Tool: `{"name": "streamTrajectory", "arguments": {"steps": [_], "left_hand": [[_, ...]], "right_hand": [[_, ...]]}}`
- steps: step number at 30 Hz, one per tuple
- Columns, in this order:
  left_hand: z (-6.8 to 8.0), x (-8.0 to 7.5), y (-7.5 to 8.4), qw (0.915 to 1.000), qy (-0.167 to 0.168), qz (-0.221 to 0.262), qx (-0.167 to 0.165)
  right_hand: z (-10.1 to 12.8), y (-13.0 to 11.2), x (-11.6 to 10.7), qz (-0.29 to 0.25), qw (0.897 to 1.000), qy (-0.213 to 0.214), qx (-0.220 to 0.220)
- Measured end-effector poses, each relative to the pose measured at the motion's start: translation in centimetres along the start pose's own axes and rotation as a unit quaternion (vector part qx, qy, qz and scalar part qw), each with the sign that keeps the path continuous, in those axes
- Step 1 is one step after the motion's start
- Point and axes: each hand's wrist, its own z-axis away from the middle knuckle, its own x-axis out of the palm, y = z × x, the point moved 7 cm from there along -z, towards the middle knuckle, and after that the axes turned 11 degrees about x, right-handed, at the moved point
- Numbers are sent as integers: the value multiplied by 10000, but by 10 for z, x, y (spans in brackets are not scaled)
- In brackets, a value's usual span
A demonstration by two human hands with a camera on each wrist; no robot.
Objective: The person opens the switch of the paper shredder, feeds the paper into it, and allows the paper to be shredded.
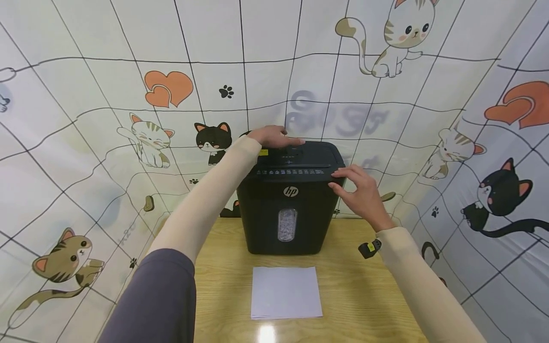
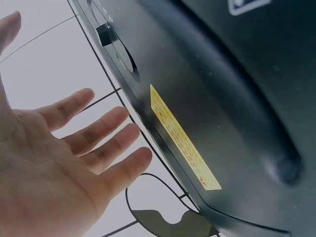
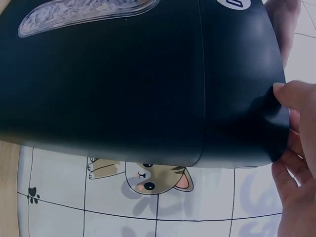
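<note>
Head view: both relaxed hands touch the shredder (image 1: 289,200), paper shreds behind its window (image 1: 287,225).

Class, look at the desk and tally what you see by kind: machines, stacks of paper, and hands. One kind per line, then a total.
Paper shredders: 1, the black shredder on the wooden table
Stacks of white paper: 1, the paper stack in front of it
Hands: 2, left hand and right hand, both at the shredder's top
Total: 4
</note>
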Motion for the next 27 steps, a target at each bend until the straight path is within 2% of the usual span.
{"name": "streamTrajectory", "arguments": {"steps": [10,14,21,27], "left_hand": [[14,-3,1,9972,600,-354,261],[23,-7,-2,9945,934,-245,396],[48,-15,-17,9871,1548,-135,389],[76,-22,-27,9785,2014,-41,433]], "right_hand": [[0,-7,1,316,9977,-577,145],[-1,-7,-2,331,9968,-675,260],[-3,-5,-4,385,9946,-891,366],[-5,0,-5,490,9925,-988,526]]}}
